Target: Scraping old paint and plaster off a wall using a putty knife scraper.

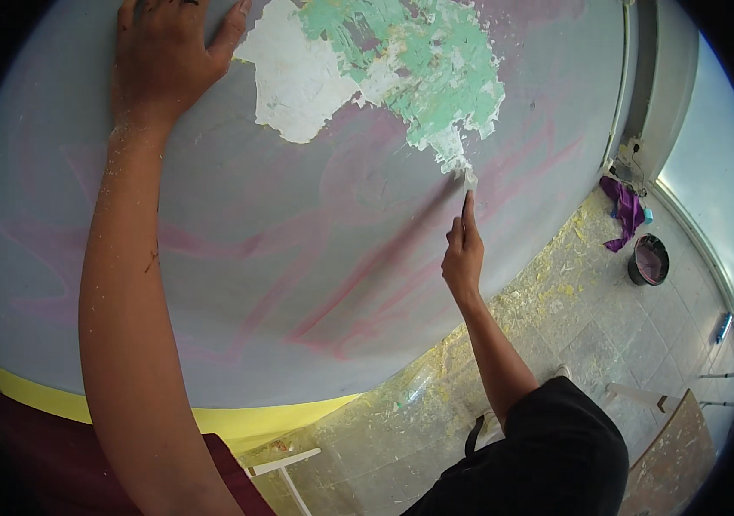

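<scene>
A grey wall (238, 189) with pink smears fills most of the head view. Its upper middle has a scraped patch, white plaster (298, 82) on the left and pale green paint (461, 73) on the right. My left hand (169, 52) lies against the wall left of this patch, thumb held apart; its fingertips run out of the picture. In my right hand (465, 254) is a scraper (470, 181), index finger stretched along it. Its blade touches the wall at the patch's lower tip. My fingers hide the handle.
Yellow and pale flakes litter the tiled floor (590, 335) along the wall's foot. A black bucket (649, 260) stands at right, near a purple cloth (623, 211). Lower right is a wooden board (676, 456); a white-legged frame (285, 469) stands at lower left.
</scene>
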Available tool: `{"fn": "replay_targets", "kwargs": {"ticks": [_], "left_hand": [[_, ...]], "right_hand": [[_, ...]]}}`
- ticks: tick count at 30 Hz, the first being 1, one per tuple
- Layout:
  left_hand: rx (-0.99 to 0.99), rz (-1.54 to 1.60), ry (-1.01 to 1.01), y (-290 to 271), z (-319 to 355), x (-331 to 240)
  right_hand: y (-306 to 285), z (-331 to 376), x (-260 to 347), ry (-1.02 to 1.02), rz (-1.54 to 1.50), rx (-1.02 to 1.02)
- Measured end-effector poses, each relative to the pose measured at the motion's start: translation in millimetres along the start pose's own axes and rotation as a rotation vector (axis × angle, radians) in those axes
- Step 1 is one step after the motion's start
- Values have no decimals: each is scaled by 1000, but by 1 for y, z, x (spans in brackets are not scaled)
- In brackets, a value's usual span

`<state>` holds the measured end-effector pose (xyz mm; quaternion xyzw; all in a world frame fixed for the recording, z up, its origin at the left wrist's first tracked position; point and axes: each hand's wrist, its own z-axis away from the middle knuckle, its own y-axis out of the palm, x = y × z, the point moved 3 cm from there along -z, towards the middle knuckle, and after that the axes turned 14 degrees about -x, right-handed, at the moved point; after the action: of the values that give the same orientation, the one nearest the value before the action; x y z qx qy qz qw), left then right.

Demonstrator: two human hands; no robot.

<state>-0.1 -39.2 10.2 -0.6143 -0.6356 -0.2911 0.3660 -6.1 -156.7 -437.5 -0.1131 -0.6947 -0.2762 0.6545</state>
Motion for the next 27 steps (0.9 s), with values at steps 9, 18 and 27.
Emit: {"fn": "replay_targets", "kwargs": {"ticks": [9,18,27], "left_hand": [[33,-22,-45,3,1,-7],[-33,-32,-20,1,-2,-7],[-8,-6,-44,0,-4,-12]], "right_hand": [[10,-9,5,84,-60,9],[1,-91,52,-208,29,-180],[-32,1,0,-275,61,12]]}}
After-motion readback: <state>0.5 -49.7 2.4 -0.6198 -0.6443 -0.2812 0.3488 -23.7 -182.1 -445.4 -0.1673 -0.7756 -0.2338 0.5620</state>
